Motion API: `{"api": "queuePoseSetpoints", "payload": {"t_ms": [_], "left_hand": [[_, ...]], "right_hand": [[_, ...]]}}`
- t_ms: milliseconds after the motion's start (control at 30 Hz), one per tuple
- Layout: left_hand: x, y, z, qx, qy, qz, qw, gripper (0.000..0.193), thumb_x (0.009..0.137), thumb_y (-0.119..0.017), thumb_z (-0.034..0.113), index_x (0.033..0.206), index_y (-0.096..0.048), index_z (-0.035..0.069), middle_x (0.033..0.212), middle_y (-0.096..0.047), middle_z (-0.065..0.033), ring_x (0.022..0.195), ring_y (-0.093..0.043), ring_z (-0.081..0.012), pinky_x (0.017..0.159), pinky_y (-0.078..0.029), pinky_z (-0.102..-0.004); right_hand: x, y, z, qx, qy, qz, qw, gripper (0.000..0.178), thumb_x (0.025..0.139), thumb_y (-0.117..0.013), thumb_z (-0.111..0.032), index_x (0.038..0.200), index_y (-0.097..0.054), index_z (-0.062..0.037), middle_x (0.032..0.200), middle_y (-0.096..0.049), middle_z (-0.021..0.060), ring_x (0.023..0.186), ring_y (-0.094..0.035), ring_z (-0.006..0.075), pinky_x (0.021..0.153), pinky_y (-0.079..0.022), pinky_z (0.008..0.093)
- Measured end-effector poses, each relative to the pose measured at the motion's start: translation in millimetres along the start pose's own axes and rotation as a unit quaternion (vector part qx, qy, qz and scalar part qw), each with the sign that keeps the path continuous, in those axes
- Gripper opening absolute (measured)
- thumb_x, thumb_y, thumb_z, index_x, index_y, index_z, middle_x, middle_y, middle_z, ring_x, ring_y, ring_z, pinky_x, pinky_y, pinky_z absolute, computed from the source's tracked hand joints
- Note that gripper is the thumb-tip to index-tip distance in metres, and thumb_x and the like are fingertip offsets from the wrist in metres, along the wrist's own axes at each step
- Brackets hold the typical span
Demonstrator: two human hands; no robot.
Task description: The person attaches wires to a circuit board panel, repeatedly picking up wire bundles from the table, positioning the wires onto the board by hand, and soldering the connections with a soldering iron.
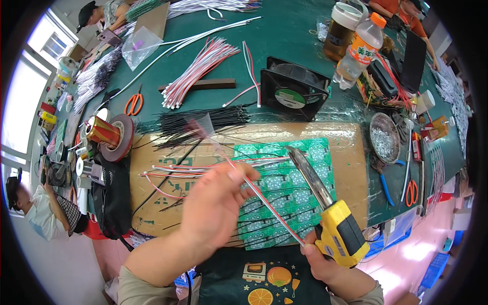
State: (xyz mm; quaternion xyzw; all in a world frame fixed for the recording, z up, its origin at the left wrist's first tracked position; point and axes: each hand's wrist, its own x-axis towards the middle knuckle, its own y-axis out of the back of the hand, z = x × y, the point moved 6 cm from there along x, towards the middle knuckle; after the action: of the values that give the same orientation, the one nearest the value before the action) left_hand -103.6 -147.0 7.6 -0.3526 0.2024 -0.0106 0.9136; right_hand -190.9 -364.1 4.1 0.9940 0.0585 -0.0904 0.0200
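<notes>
A thin red-and-white wire lead [272, 207] runs slantwise between my two hands. My left hand [211, 201] is closed, thumb and fingers pinching the lead partway along; its far end blurs with motion. In my right hand [323, 267] is a yellow-and-black soldering gun [339, 236], its metal tip pointing up and away over the boards. The lead's near end meets that hand's thumb, pressed beside the gun. Beneath both hands lies a green panel of circuit boards [295, 198] with black wires across it. More red-and-white leads [173, 170] lie at its left.
Cardboard [351, 168] lies under the panel. Beyond it are black wires [178, 122], a wire bundle [201, 71], a black fan [295, 89] and a bottle [361, 51]. A reel [119, 137] stands left, a metal dish [385, 137] right. Other people [48, 208] sit around.
</notes>
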Motion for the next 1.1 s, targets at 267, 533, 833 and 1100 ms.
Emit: {"api": "queuePoseSetpoints", "payload": {"t_ms": [267, 533, 833, 1100], "left_hand": [[10, 11, 42, -0.038, -0.104, 0.026, 0.994, 0.022, 0.094, -0.063, 0.025, 0.105, -0.062, 0.006, 0.101, -0.064, -0.0066, 0.095, -0.064, -0.0204, 0.082, -0.054, -0.0377], [-8, -13, 85, -0.003, -0.251, -0.073, 0.965, 0.019, 0.099, -0.055, 0.020, 0.114, -0.057, 0.008, 0.089, -0.060, -0.0059, 0.074, -0.058, -0.0169, 0.064, -0.050, -0.0344], [-29, -64, 82, 0.698, -0.522, -0.173, 0.458, 0.023, 0.077, -0.069, 0.007, 0.099, -0.068, 0.005, 0.088, -0.066, -0.0081, 0.072, -0.061, -0.0223, 0.064, -0.049, -0.0340], [9, -12, 1, 0.754, -0.435, -0.187, 0.455, 0.033, 0.068, -0.065, 0.007, 0.101, -0.069, 0.006, 0.089, -0.062, -0.0049, 0.074, -0.058, -0.0215, 0.066, -0.047, -0.0328]], "right_hand": [[-24, 3, 30, 0.012, -0.084, -0.074, 0.994, 0.041, 0.089, -0.066, -0.011, 0.122, -0.043, -0.0048, 0.079, -0.055, 0.0033, 0.072, -0.057, 0.0131, 0.067, -0.050, 0.0290], [-26, -2, 41, 0.100, -0.098, -0.080, 0.987, 0.042, 0.088, -0.069, -0.011, 0.122, -0.044, -0.0050, 0.085, -0.057, 0.0044, 0.077, -0.058, 0.0155, 0.072, -0.050, 0.0310], [-22, 10, 51, 0.062, -0.037, -0.103, 0.992, 0.033, 0.082, -0.075, -0.020, 0.105, -0.060, -0.0019, 0.086, -0.062, 0.0046, 0.075, -0.062, 0.0140, 0.064, -0.050, 0.0285], [-27, 24, 65, 0.128, 0.023, -0.075, 0.989, 0.031, 0.084, -0.075, -0.023, 0.100, -0.061, -0.0012, 0.082, -0.062, 0.0055, 0.069, -0.063, 0.0160, 0.060, -0.050, 0.0281]]}}
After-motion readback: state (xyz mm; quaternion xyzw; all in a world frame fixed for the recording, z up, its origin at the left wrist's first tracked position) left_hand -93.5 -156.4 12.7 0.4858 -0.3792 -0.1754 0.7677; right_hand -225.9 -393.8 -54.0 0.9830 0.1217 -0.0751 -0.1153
